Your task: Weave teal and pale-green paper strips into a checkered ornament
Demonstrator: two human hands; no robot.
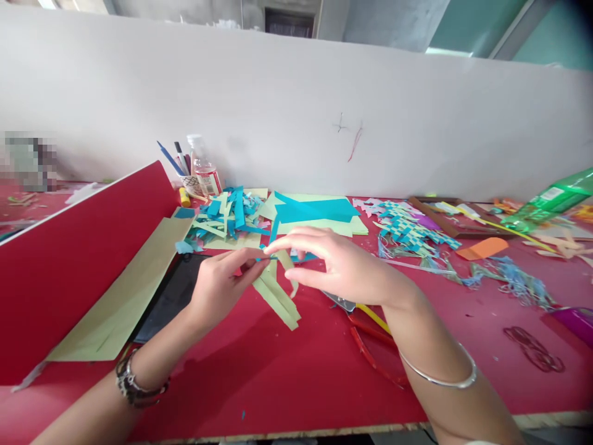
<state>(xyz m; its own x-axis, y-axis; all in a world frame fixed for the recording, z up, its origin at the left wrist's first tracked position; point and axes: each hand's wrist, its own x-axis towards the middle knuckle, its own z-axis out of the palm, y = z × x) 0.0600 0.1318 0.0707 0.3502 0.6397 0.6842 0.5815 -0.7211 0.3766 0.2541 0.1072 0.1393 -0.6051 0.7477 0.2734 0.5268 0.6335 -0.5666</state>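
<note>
My left hand [227, 278] is closed in a pinch on paper strips, a narrow blue one and pale green ones. The pale green strips [280, 300] hang down from its fingertips over the red table. My right hand [331, 262] reaches in from the other side, fingers stretched and thumb apart. Its index fingertip touches the strips right at my left fingertips. One pale green strip [290, 272] curls down beside the right thumb. Behind both hands, blue paper [319, 211] lies on pale green sheets [356, 225].
Pliers with red handles [365, 349] lie beneath my right forearm. At the back left are a heap of cut strips [231, 216], a clear bottle [204, 167] and a pen cup [189, 183]. Woven strips [412, 228] and a green bottle [551, 198] are at right; a red panel [92, 247] stands left.
</note>
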